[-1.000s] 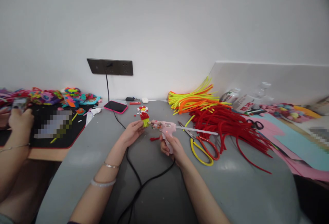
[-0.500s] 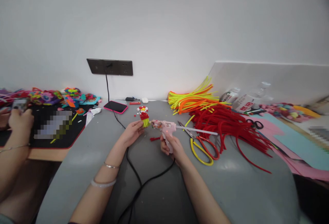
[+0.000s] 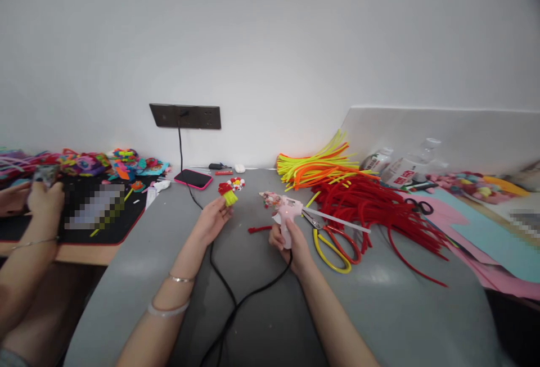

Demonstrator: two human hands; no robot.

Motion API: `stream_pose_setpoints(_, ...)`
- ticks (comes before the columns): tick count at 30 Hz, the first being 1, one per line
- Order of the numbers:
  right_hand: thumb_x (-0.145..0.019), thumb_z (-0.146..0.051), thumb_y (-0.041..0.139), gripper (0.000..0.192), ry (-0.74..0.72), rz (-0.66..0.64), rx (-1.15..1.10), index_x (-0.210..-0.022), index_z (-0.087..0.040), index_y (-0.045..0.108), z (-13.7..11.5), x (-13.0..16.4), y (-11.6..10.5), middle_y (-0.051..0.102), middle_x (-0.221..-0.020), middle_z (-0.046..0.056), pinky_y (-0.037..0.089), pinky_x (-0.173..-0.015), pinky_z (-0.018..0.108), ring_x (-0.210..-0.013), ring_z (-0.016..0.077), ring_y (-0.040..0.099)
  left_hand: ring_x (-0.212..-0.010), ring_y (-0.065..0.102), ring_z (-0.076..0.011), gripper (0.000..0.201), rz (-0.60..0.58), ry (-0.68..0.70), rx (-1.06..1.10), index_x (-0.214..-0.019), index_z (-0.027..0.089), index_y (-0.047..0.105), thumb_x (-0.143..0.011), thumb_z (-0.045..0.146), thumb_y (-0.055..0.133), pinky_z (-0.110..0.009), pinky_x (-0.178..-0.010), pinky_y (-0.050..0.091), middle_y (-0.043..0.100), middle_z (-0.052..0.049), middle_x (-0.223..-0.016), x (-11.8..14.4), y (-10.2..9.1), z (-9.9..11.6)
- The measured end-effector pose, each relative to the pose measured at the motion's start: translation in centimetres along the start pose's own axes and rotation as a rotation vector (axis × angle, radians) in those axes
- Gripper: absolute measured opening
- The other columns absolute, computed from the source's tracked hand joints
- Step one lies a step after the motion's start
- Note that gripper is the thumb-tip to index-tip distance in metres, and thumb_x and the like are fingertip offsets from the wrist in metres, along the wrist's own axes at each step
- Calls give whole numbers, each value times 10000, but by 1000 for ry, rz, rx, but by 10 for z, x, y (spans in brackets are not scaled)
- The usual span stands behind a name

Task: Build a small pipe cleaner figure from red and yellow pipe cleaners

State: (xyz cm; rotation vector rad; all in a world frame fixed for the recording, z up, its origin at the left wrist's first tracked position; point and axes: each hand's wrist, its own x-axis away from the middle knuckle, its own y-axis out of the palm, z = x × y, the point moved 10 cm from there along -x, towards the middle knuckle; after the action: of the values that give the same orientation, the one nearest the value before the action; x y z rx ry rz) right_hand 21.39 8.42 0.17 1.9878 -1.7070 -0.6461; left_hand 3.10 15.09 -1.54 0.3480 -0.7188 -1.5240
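Note:
Between its fingertips my left hand (image 3: 213, 221) pinches a small red and yellow-green pipe-cleaner piece (image 3: 228, 193). My right hand (image 3: 291, 240) is wrapped round the handle of a pink hot glue gun (image 3: 289, 209), whose nozzle points left and slightly up. A translucent glue stick (image 3: 337, 219) juts from its back. The nozzle and the pipe-cleaner piece are apart. Small red, white and yellow pompoms (image 3: 237, 184) lie just beyond the piece. A short red pipe-cleaner bit (image 3: 259, 229) rests on the grey table between my hands.
Scissors (image 3: 333, 246) with yellow and red handles lie right of my right hand, beside red pipe cleaners (image 3: 363, 204) and yellow-orange ones (image 3: 316, 164). A black cord (image 3: 230, 311) crosses the table. A pink-edged phone (image 3: 193, 179) lies behind. At left, a co-worker's hands (image 3: 44, 204) hold a phone.
The glue gun has drawn back to the right, away from the pipe-cleaner piece. My left hand has moved slightly left with the piece, which is now tilted. The view has shifted a little.

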Motion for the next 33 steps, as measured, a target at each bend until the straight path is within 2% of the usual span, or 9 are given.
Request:
stream_pose_setpoints(4,-774,-582,648,440,97,-75,-106,-680,-205,440,3,-3,13,354,-486,-92,256,-426,208,-373,47,288,-764,668,-139,142,104,88,38,-887,125,708,-759,180,734,-235,-690,539,738,-79,-882,27,-22,29)
stream_pose_setpoints(7,-737,-601,679,447,162,-46,-11,-723,-185,516,8,-14,20,466,-553,-65,291,-417,203,-384,48,379,-748,669,-136,121,249,203,56,-896,119,703,-783,162,699,-223,-665,546,733,-71,-864,58,-60,60)
stream_pose_setpoints(10,-716,-657,661,507,225,-71,261,-744,-161,560,20,-32,39,570,-602,-17,351,-422,219,-405,83,492,-648,642,-112,102,450,291,78,-868,118,693,-855,176,611,-194,-581,527,705,-46,-743,98,-112,88)
stream_pose_setpoints(13,-808,-663,536,498,223,-150,530,-671,-186,496,38,-56,70,563,-504,-14,369,-425,225,-396,115,514,-564,597,-94,150,612,362,116,-804,137,673,-888,202,568,-158,-484,477,655,-12,-626,141,-157,110)
stream_pose_setpoints(18,-914,-447,498,346,141,-162,1057,-708,-173,550,70,-93,112,582,-541,-4,369,-521,215,-554,143,580,-519,551,-86,49,729,562,65,-790,204,661,-814,172,632,-159,-419,447,667,46,-661,197,-193,139)
stream_pose_setpoints(21,-880,-409,562,352,139,-206,1144,-627,-164,557,91,-99,133,576,-557,4,335,-530,214,-598,148,575,-510,534,-82,126,930,665,-131,-755,213,668,-720,93,684,-141,-401,424,649,79,-597,230,-206,152)
stream_pose_setpoints(24,-873,-406,573,353,141,-271,1179,-616,-164,574,108,-97,150,595,-569,11,323,-533,217,-612,152,574,-530,539,-87,217,1073,702,-334,-794,272,706,-666,97,721,-136,-376,399,662,111,-609,253,-206,162)
stream_pose_setpoints(28,-882,-385,565,316,104,-323,1265,-676,-159,645,115,-91,164,648,-610,31,325,-540,221,-632,159,587,-505,519,-106,229,1024,707,-396,-806,321,714,-655,150,732,-173,-352,382,669,124,-608,252,-198,167)
stream_pose_setpoints(33,-859,-328,609,219,3,-295,1333,-762,-164,717,98,-86,161,723,-765,64,389,-627,240,-724,178,626,-538,545,-106,201,949,701,-312,-813,239,689,-642,168,765,-184,-425,424,660,87,-617,227,-184,160)
